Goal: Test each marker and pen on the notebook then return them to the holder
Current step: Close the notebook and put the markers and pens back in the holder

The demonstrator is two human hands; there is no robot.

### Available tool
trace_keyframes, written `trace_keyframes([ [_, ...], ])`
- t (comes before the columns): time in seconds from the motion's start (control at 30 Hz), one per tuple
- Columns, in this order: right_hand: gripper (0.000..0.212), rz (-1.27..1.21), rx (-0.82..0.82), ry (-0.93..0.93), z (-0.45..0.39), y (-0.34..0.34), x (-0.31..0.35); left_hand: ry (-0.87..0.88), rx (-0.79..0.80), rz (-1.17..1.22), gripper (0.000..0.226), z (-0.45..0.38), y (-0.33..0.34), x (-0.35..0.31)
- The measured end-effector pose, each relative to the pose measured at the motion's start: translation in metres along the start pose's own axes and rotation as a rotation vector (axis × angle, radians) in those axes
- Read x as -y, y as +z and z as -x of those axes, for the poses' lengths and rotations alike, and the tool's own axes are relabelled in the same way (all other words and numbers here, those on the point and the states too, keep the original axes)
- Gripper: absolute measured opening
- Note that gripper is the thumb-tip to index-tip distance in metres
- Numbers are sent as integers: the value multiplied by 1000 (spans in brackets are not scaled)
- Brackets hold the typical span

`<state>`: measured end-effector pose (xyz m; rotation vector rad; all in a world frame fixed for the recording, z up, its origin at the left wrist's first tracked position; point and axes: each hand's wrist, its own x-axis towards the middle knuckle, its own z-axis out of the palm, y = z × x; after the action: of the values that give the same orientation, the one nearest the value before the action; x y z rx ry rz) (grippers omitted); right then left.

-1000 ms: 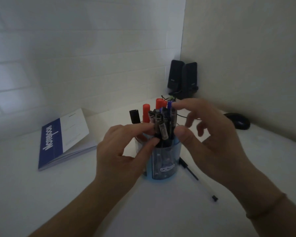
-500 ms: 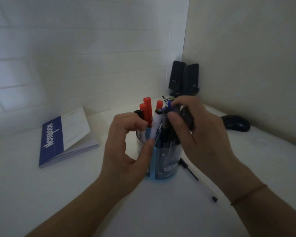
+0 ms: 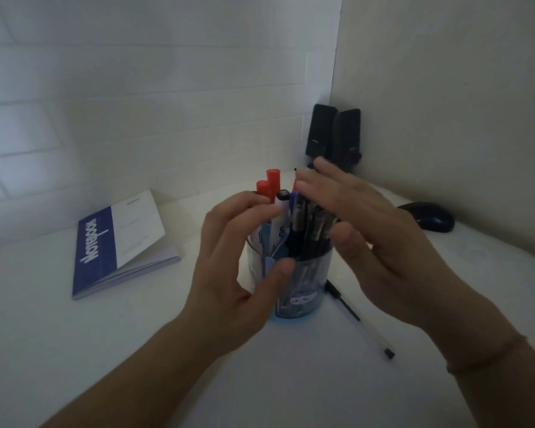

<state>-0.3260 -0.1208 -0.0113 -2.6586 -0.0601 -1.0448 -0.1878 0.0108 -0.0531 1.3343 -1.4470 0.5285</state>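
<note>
A translucent blue holder (image 3: 306,288) stands in the middle of the white desk, packed with red markers (image 3: 272,180), a white marker (image 3: 282,200) and several dark pens (image 3: 300,223). My left hand (image 3: 229,264) grips the holder, thumb on its front wall and fingers curled over the left rim by the markers. My right hand (image 3: 377,242) hovers over the pens at the holder's right side with straight fingers, blurred and holding nothing. A closed blue and white notebook (image 3: 118,242) lies to the left. One clear pen with a dark cap (image 3: 359,319) lies on the desk, right of the holder.
Two black speakers (image 3: 334,134) stand in the far corner where the walls meet. A black mouse (image 3: 430,217) sits at the right by the wall. The white desk (image 3: 291,381) stretches toward me in front of the holder.
My right hand has let go of the bunch of pens it was gripping and has opened flat over them. My left hand stays round the holder.
</note>
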Motion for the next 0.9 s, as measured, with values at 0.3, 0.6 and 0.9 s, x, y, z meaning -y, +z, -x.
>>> trace_keyframes([
  [0.3,5,102,-75,519,11,0,-44,199,198,-271,24,2,0,7],
  [0.6,46,218,612,514,24,21,-45,-19,119,-247,17,1,0,5],
  [0.9,32,-28,-165,509,12,-24,-51,37,134,-175,27,2,-1,0],
])
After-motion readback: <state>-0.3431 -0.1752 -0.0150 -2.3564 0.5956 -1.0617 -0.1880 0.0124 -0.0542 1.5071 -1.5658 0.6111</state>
